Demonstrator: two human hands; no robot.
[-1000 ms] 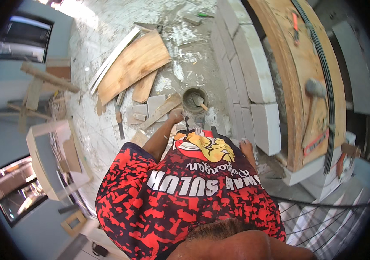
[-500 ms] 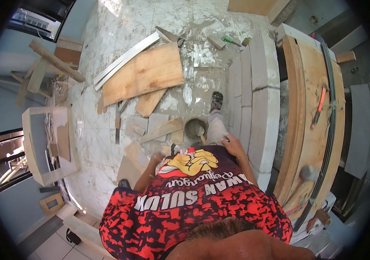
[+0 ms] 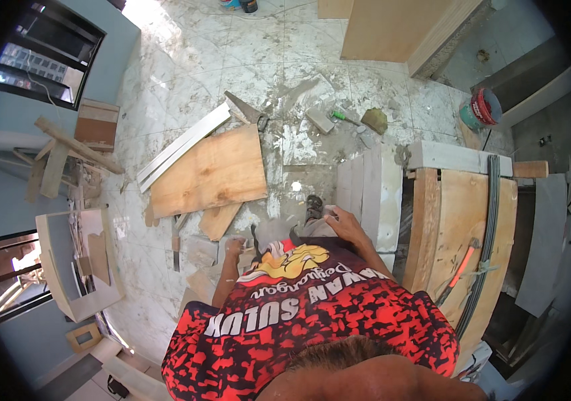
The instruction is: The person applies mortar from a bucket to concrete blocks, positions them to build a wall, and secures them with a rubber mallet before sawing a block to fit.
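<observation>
From the head view, the person stands bent over a dusty marble-patterned floor [image 3: 232, 60], their red and black shirt [image 3: 312, 327] filling the lower middle. The right hand [image 3: 342, 224] rests on the near edge of a stack of pale grey blocks [image 3: 372, 194], fingers spread flat against the top block rather than closed around it. The left hand [image 3: 234, 246] hangs lower, close to the floor beside some small offcuts [image 3: 200, 252]; it looks loosely curled, but whether it grips anything I cannot tell, since the shirt edge and a dark tool handle crowd it.

As a judgement, the work with the blocks looks barely begun: the stack stands upright and together against the wooden formwork [image 3: 462, 234], no block is lifted, and only one hand has contact with it.

Around them the floor is littered. A large plywood sheet [image 3: 208, 170] lies flat with a long pale strip [image 3: 182, 144] along its upper edge and a handsaw [image 3: 245, 110] just beyond. A single loose block [image 3: 320, 121] and a green-handled tool [image 3: 345, 118] lie further off, a bucket [image 3: 486, 107] stands by the far wall, and a window [image 3: 45, 60] shows at the left, above leaning timber scraps [image 3: 65, 154]
</observation>
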